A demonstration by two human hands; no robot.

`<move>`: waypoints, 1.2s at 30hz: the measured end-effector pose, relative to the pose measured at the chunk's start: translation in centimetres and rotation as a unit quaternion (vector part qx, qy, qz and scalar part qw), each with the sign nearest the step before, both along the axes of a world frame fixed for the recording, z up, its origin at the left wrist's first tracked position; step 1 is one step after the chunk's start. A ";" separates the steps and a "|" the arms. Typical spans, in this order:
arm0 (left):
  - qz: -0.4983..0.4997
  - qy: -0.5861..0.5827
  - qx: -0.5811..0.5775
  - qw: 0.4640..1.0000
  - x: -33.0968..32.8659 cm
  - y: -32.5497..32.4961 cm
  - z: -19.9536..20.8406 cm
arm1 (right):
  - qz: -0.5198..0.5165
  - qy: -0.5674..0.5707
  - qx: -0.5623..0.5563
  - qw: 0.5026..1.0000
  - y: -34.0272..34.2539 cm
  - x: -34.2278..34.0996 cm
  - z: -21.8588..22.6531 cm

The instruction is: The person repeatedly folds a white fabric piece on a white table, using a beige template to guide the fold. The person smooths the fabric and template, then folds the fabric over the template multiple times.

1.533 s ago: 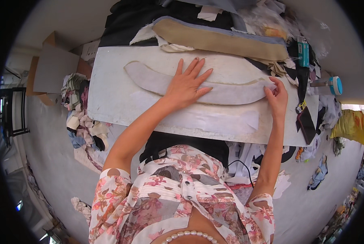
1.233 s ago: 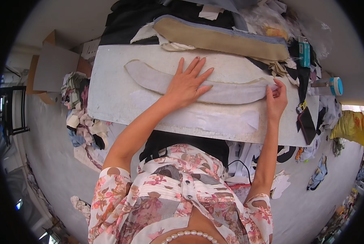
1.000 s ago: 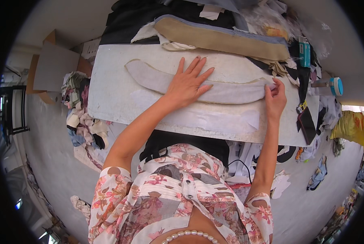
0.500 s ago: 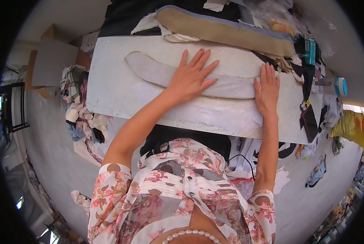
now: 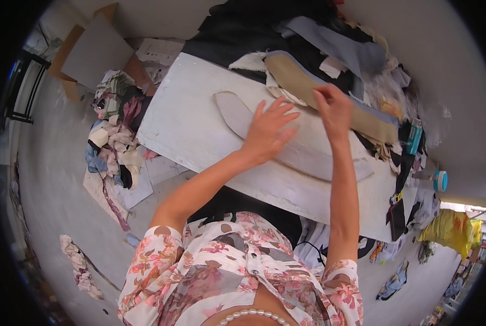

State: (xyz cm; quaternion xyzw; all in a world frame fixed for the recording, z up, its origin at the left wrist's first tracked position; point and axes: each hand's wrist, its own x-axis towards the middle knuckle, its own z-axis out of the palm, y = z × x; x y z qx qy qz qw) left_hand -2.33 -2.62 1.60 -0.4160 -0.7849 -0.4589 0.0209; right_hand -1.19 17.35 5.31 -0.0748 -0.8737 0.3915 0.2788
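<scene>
A pale grey-white curved fabric piece [image 5: 307,160] with a darker edge lies across the white tabletop [image 5: 183,117]. My left hand [image 5: 270,130] is over its middle, fingers spread and holding nothing; I cannot tell whether it presses on the cloth. Farther up, a stack of tan curved fabric strips [image 5: 290,76] with a blue-grey far edge lies along the table's back. My right hand [image 5: 335,111] is at the near side of this stack, its fingers bent and pinched together. Whatever is between those fingertips, if anything, is too small to make out.
Black cloth [image 5: 226,35] and a grey-blue fabric piece [image 5: 335,43] lie behind the stack. A dark phone [image 5: 397,220] is at the right edge, near a teal box [image 5: 414,137]. Fabric scraps [image 5: 115,144] are heaped left of the table, below a cardboard box [image 5: 96,51].
My right hand has lifted off the pale piece's right end and moved up to the tan stack, its fingers closing. My left hand stays over the pale piece. The whole view has turned.
</scene>
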 end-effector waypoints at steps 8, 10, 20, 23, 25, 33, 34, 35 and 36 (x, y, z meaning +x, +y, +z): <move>0.205 -0.050 0.137 0.968 -3.7 -7.4 0.5 | -0.038 -0.063 0.245 0.967 -3.6 -10.3 -3.9; 0.199 -0.049 0.126 0.971 -4.2 -7.9 0.4 | -0.035 -0.055 0.232 0.970 -3.2 -10.4 -4.2; 0.141 -0.460 0.208 0.852 -7.7 0.3 2.8 | 0.003 0.048 0.082 0.995 -2.1 -7.1 -1.3; 0.074 -0.464 0.222 0.854 -9.1 3.1 2.1 | 0.063 0.074 0.144 0.985 -2.6 -5.5 0.7; 0.075 -0.408 0.225 0.882 -9.4 4.3 2.7 | 0.105 0.084 0.123 0.983 -1.8 -4.8 2.1; 0.032 -0.273 0.287 0.918 -9.2 6.1 6.9 | 0.169 -0.251 -0.010 0.953 10.7 1.4 3.5; 0.024 -0.300 0.295 0.907 -9.0 6.4 7.1 | 0.137 -0.274 0.030 0.952 12.9 3.7 3.6; 0.016 -0.328 0.303 0.895 -8.6 6.9 7.3 | 0.105 -0.294 0.035 0.949 14.8 6.1 3.9; 0.011 -0.354 0.309 0.882 -8.0 7.5 7.6 | 0.073 -0.314 0.039 0.946 16.5 8.5 4.3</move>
